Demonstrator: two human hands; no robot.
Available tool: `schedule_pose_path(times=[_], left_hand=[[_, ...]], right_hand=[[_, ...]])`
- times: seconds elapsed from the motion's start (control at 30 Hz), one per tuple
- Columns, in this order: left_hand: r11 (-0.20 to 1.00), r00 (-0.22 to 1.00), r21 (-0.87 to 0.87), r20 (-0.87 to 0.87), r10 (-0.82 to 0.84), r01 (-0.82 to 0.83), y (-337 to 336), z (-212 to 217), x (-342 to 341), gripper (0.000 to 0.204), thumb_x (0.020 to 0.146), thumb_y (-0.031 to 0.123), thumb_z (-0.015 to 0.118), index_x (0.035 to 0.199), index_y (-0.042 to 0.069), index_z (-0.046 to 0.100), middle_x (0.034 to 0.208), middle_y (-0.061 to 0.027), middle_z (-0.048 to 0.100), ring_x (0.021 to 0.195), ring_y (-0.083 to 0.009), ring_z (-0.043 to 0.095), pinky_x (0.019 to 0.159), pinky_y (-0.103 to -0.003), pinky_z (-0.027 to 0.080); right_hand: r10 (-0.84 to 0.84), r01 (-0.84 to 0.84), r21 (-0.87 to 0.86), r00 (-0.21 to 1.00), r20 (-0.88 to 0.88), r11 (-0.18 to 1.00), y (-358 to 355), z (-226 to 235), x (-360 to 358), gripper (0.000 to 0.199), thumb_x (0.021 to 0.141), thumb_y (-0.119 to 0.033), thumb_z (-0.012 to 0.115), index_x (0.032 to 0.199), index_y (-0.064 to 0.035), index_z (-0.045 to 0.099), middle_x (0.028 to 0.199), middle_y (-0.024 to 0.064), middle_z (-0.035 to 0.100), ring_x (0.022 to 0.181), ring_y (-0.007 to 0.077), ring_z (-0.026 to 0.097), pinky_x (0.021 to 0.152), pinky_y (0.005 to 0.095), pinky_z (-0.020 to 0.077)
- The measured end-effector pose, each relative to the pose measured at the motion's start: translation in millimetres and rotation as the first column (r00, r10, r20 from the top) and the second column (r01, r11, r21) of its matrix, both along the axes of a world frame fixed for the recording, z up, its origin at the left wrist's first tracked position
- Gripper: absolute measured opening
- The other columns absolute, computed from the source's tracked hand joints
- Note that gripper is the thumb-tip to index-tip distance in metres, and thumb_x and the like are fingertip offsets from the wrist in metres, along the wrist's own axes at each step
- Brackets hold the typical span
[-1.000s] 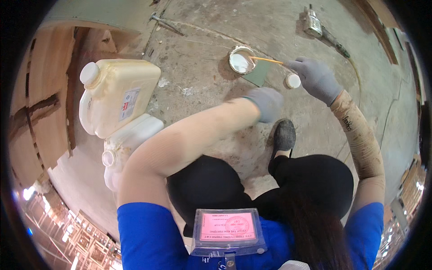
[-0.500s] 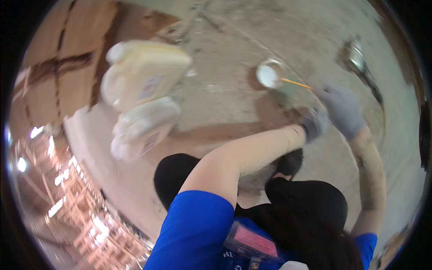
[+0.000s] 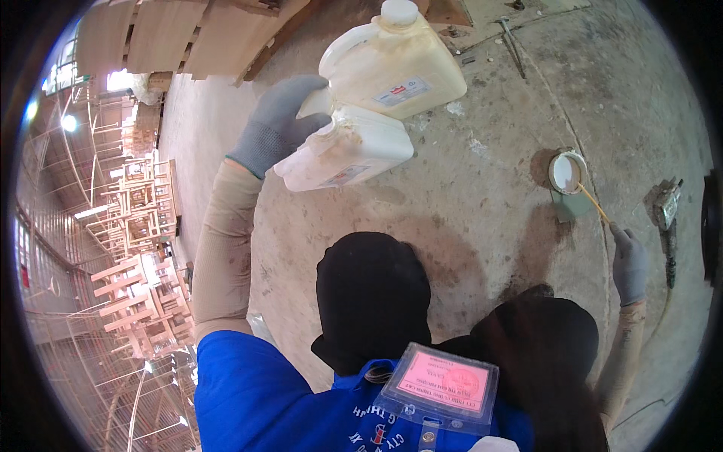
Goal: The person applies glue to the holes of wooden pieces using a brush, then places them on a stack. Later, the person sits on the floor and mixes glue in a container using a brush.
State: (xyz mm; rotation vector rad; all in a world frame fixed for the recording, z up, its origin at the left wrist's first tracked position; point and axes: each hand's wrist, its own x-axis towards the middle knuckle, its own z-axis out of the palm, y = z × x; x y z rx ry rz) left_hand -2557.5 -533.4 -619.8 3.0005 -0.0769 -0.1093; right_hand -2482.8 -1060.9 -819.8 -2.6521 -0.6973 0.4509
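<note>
My left hand (image 3: 279, 124), in a grey glove, has its fingers curled round the capped top of the smaller white plastic jug (image 3: 369, 147). That jug stands beside a larger cream-coloured jug (image 3: 414, 68) with a white cap. At the right, my gloved right hand (image 3: 629, 265) grips the end of a thin yellow stick (image 3: 593, 202). The stick's other end dips into a small round tub (image 3: 580, 160) of white liquid on the concrete floor. A greenish flat piece (image 3: 572, 209) lies by the tub, partly covered by it.
A metal-headed tool (image 3: 666, 205) with a dark handle and a hose lies on the floor at far right. Thin metal rods (image 3: 512, 47) lie beyond the jugs. Wooden boards (image 3: 162, 34) stand at upper left, with stacked wooden frames (image 3: 143, 301) at left.
My left hand has moved from beside the right hand over to the smaller jug and taken hold of its top. The right hand still holds the stick. The view has shifted left.
</note>
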Motion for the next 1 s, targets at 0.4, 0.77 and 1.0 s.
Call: schedule_pose_path(times=[0.4, 0.77, 1.0], left_hand=[[0.998, 0.98, -0.042, -0.19, -0.064, 0.057, 14, -33, -4, 0.043, 0.065, 0.009, 0.07, 0.106, 0.003, 0.06, 0.107, -0.0152, 0.062, 0.101, -0.0334, 0.056, 0.089, -0.039, 0.044], [0.95, 0.993, 0.305, -0.112, -0.032, 0.065, -76, -16, 9, 0.057, 0.064, 0.022, 0.073, 0.118, 0.013, 0.056, 0.139, -0.0149, 0.039, 0.125, -0.0331, 0.038, 0.101, -0.044, 0.033], [0.981, 0.955, 0.081, -0.255, -0.149, 0.175, -133, -23, 0, 0.05, 0.068, 0.022, 0.07, 0.114, 0.01, 0.057, 0.132, -0.0169, 0.044, 0.121, -0.0367, 0.04, 0.099, -0.046, 0.033]], right_hand=[[-0.089, 0.091, -0.035, 0.994, 0.059, 0.995, 8, 2, -16, 0.03, 0.084, -0.004, 0.046, 0.11, -0.0065, 0.061, 0.085, 0.0171, 0.058, 0.078, 0.0367, 0.057, 0.068, 0.0401, 0.0461], [-0.254, 0.266, 0.352, 0.964, -0.082, 0.897, 69, 1, 64, 0.025, 0.086, -0.014, 0.056, 0.107, -0.0044, 0.064, 0.096, 0.0166, 0.065, 0.089, 0.0279, 0.064, 0.077, 0.0312, 0.0476], [-0.225, 0.23, 0.457, 0.972, -0.066, 0.859, 241, -80, 190, 0.034, 0.083, -0.023, 0.054, 0.116, -0.0135, 0.06, 0.101, 0.0173, 0.065, 0.097, 0.0335, 0.061, 0.087, 0.0402, 0.046]])
